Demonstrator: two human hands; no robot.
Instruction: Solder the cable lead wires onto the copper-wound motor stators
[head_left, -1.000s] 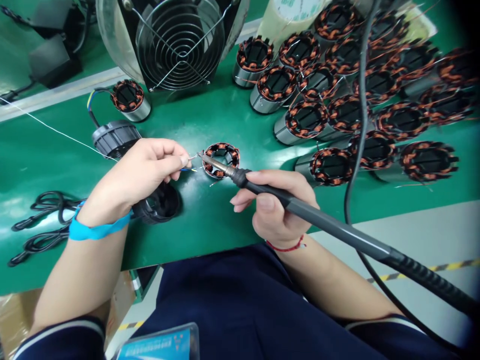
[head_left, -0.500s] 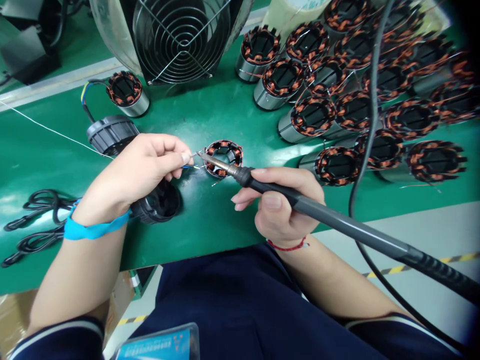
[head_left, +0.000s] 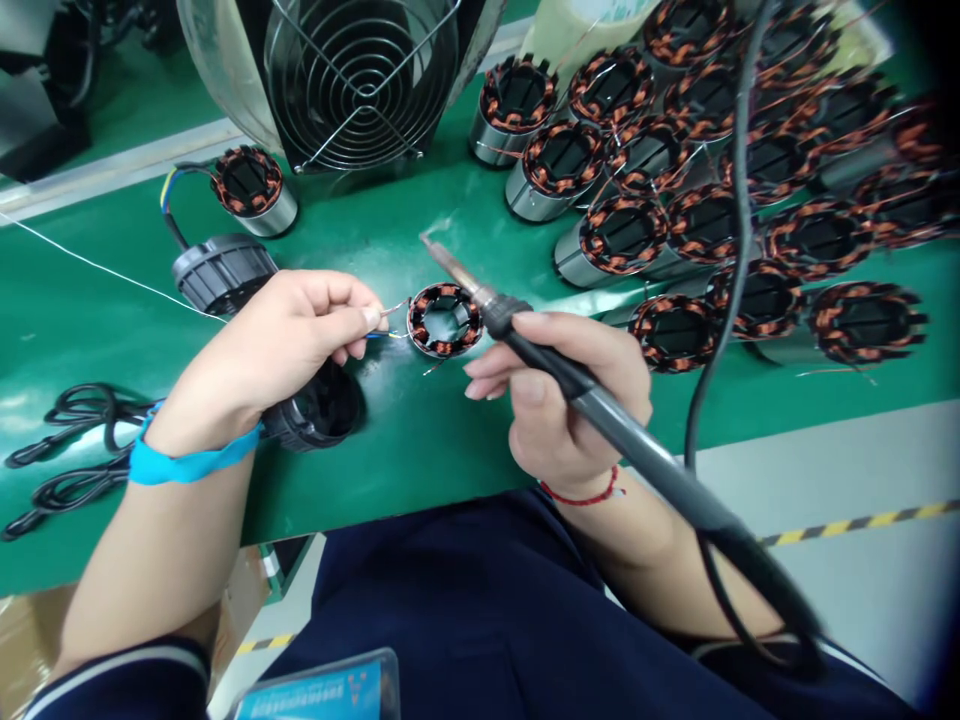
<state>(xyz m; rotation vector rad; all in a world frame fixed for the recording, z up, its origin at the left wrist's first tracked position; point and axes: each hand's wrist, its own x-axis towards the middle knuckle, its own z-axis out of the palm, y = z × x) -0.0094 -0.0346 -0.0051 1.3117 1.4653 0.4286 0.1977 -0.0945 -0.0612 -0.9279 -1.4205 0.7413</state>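
Between the thumb and fingertips of my left hand [head_left: 307, 320] are thin wires [head_left: 393, 310] that run to a motor stator [head_left: 445, 320] with copper windings. A blue and a yellow lead show just below those fingertips. My right hand [head_left: 574, 400] grips a soldering iron [head_left: 600, 400] like a pen. Its tip points up and left, above the stator and apart from the wires, with a wisp of smoke near it. Black motor housings [head_left: 225, 272] lie behind and beneath my left hand, partly hidden by it.
Many wound stators [head_left: 611, 235] crowd the right side of the green table [head_left: 420, 450]. A fan with a wire guard [head_left: 366, 95] stands at the back. Another stator [head_left: 251, 190] sits at left, near coiled black cables [head_left: 82, 485]. Solder wire [head_left: 97, 265] crosses the left. The iron's cord [head_left: 739, 200] hangs at right.
The soldering iron's tip has lifted off the wires and moved up and right, its rear end swinging downward. My left hand stays in place, still pinching the wires.
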